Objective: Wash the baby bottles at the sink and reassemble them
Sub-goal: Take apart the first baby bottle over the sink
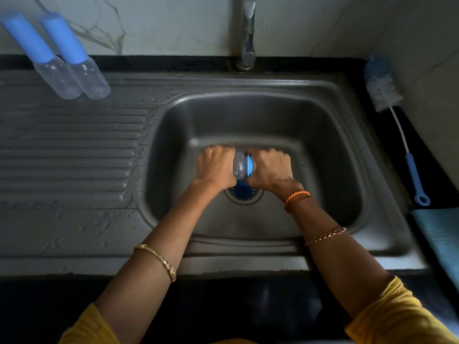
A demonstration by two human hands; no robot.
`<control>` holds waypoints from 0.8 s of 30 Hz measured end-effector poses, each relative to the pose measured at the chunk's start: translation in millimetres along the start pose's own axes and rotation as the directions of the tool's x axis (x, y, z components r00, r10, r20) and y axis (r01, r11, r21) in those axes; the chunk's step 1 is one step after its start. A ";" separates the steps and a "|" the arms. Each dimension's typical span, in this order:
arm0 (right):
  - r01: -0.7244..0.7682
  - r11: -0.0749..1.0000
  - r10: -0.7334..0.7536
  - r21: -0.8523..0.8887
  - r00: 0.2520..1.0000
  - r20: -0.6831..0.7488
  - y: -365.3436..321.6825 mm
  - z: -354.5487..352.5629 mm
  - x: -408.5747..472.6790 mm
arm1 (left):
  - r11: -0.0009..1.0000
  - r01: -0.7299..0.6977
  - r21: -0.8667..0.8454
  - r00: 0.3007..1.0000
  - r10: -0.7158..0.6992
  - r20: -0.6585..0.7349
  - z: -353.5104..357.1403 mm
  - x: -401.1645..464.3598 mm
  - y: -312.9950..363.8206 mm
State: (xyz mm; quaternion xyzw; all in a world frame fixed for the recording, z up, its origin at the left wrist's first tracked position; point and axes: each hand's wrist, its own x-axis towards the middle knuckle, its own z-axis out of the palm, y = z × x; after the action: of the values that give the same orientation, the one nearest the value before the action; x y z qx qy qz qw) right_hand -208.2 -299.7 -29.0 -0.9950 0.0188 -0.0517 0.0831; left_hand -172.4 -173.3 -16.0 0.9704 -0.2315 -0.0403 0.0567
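Over the middle of the steel sink (342, 155) I hold a clear baby bottle (239, 167) lying sideways. My left hand (215, 165) grips its clear body. My right hand (270, 167) grips its blue top end, of which only the blue collar (250, 167) shows between the hands. Two more baby bottles with tall blue caps stand side by side at the back left of the draining board, one (47, 60) to the left of the other (79, 60).
The tap (248, 33) rises behind the basin, with no water running. A bottle brush (395, 115) with white bristles and a blue handle lies on the dark counter to the right. A blue cloth (439, 234) lies at the right edge. The drain (244, 193) is below the hands.
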 end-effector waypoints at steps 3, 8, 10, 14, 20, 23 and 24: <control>0.193 0.927 -0.304 -0.320 0.887 -0.347 -4.2 -7.5 -3.7 | 0.892 0.262 -0.368 0.892 -0.078 0.446 -14.9 4.1 -16.6; 0.284 0.912 -0.380 -0.297 0.859 -0.344 -10.9 -10.5 -5.0 | 0.748 0.311 -0.587 0.849 0.059 0.525 -14.2 -6.2 -29.7; 0.235 0.958 -0.255 -0.167 0.961 -0.111 -8.0 -10.3 -4.7 | 0.736 0.263 -0.623 0.902 0.041 0.429 -6.5 -9.6 -27.2; 0.056 0.989 -0.086 0.133 0.971 0.224 3.7 -9.4 -12.8 | 0.962 0.010 -0.271 0.999 0.004 0.053 -2.7 -7.0 -22.8; -0.307 0.739 0.034 0.599 0.906 0.422 12.2 -23.7 -7.7 | 0.983 -0.172 -0.066 0.958 0.151 -0.242 2.7 -7.5 -20.1; -0.493 0.562 -0.009 0.665 0.800 0.600 14.7 -31.6 -8.4 | 0.972 -0.223 -0.070 0.924 0.187 -0.333 3.4 -8.6 -18.8; -0.538 0.494 0.007 0.683 0.788 0.615 15.2 -32.3 -8.3 | 0.969 -0.233 -0.085 0.918 0.190 -0.349 4.1 -8.7 -18.6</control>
State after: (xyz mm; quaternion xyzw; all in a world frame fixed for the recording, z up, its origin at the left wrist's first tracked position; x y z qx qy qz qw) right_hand -220.3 -319.6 -0.7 -0.7857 0.1333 0.2407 0.5541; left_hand -172.2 -153.2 -22.0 0.9266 -0.3187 0.1190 0.1604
